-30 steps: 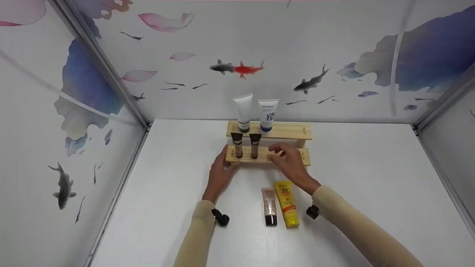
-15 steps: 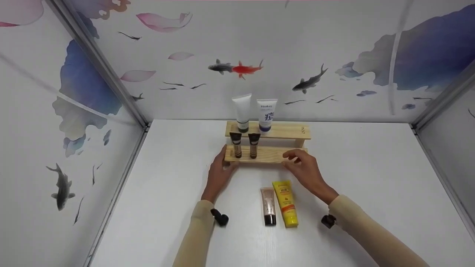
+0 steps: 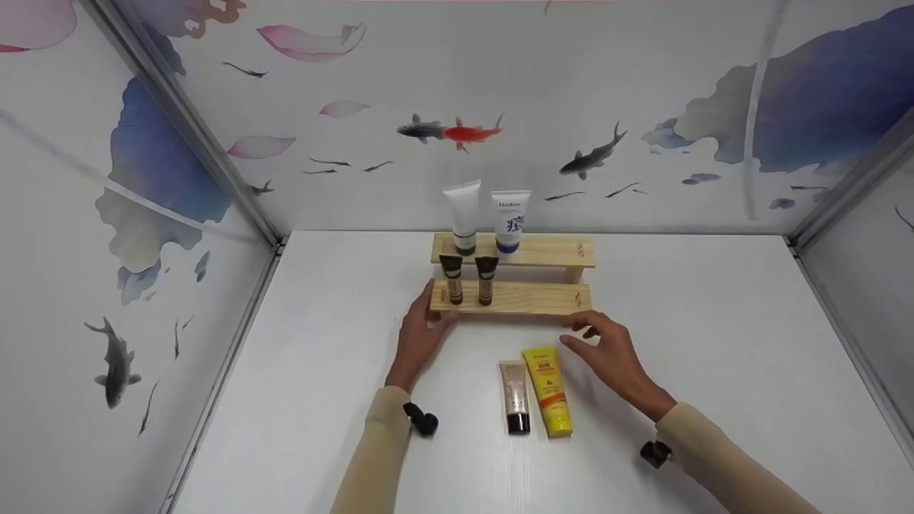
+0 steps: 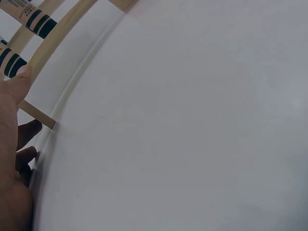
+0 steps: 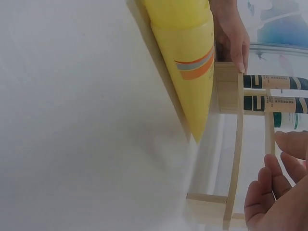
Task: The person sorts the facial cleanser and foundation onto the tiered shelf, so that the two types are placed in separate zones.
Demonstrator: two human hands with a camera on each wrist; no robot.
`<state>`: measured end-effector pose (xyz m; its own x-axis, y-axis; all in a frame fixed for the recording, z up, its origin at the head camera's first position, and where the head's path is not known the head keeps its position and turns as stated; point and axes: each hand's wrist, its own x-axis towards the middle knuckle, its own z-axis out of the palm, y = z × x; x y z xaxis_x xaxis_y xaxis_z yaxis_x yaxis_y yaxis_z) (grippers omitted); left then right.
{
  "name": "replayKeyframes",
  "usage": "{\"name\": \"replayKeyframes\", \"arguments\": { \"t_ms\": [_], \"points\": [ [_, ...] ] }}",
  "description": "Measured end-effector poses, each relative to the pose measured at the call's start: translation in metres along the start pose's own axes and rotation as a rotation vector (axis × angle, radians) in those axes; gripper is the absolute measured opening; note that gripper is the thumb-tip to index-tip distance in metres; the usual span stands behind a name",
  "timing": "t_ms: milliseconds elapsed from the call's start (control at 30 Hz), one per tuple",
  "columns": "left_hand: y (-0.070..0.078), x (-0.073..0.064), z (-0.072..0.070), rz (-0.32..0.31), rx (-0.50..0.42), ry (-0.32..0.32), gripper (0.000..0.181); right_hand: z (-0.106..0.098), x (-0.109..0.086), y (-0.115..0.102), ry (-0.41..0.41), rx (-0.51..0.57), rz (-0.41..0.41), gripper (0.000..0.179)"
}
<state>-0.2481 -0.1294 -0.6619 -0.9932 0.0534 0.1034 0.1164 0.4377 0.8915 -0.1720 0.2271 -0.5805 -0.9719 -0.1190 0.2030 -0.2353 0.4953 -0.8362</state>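
A two-step wooden rack (image 3: 532, 298) stands on the white table, its left end held by my left hand (image 3: 421, 339). In the left wrist view the thumb (image 4: 20, 79) rests at the shelf's edge, the other fingers lower down by the rack's leg. Two small dark-capped tubes (image 3: 452, 280) stand upright on the lower step. On the upper step are a plain white tube (image 3: 464, 214) and a white tube with blue print (image 3: 510, 218). My right hand (image 3: 610, 353) holds nothing, fingers loosely bent, just in front of the rack's right end. Nearby lies a yellow tube (image 3: 548, 392).
A pinkish tube with a black cap (image 3: 515, 396) lies left of the yellow one, flat on the table (image 3: 321, 457). Behind the rack rises a white wall (image 3: 343, 185) printed with fish and petals; more panels stand at both sides.
My right hand has drawn back from over the lower step, moving right and toward me. The left hand stays at the rack's left end, and the tubes keep their places.
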Motion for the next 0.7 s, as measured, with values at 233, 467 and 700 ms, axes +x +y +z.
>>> {"name": "replayKeyframes", "arguments": {
  "t_ms": [233,467,700],
  "points": [
    [0.002,0.0,0.0,-0.005,0.008,0.0,0.093,0.001,-0.017,0.005,-0.025,-0.018,0.045,0.027],
    [0.0,0.002,0.0,0.0,0.008,-0.002,0.094,0.007,-0.032,0.012,-0.049,-0.026,0.088,0.028],
    [0.001,0.001,-0.001,0.006,0.016,0.003,0.092,0.013,-0.044,0.018,-0.073,0.007,0.115,0.024]
  ]
}}
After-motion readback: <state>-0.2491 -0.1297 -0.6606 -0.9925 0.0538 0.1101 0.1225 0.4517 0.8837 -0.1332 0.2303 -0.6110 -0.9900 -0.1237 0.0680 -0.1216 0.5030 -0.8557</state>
